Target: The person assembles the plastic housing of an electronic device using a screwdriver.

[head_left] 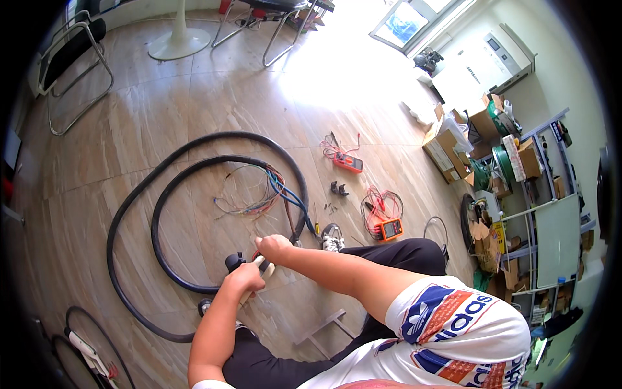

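Observation:
A white and black charging plug [260, 262] sits low over the floor between my two hands, mostly hidden by them. Its round black head [234, 261] sticks out to the left. My left hand [246, 277] is wrapped round the plug's near side. Against the far side, my right hand [273, 248] is closed, fingers pressed together; what they pinch is too small to make out. A thick black cable [115, 201] lies in large loops to the left of my hands. From its end fan out blue, red and other thin wires [275, 185].
Beyond my right foot lie an orange meter [390, 229] with red leads, a red multimeter [348, 162] and small black parts [339, 188]. Another white charging plug [91, 353] rests at lower left. Shelves with boxes [518, 162] line the right; a chair [71, 61] stands far left.

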The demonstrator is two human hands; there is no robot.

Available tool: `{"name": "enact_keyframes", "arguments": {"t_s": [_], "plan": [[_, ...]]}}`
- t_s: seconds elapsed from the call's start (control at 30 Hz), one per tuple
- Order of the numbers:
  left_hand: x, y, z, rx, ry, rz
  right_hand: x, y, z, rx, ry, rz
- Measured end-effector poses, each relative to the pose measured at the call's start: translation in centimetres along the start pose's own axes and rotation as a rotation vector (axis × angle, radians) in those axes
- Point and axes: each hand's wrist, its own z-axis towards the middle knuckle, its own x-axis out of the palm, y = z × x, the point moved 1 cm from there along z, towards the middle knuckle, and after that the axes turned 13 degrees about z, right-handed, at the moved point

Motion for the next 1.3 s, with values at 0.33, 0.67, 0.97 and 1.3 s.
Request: {"name": "enact_keyframes", "arguments": {"t_s": [0.33,0.67,0.97,1.3], "plan": [[0.3,0.3,0.2,-0.008,-0.005,-0.008,-0.1,0.6,-0.2,-0.265,-0.047,-0.188],[0.4,1.2,-0.4,-0.017,-0.031,0.004,0.8,0.9,-1.2,0.027,-0.115,0.191],[0.3,-0.2,0.0,-0.001,-0.013,-0.005,-0.9,0.2,-0.2,0.040,0.123,-0.060],[0.9,0.3,0.9,0.021,-0.037,0.044,-0.8,0.4,-0.7,-0.263,-0.051,-0.246]]}}
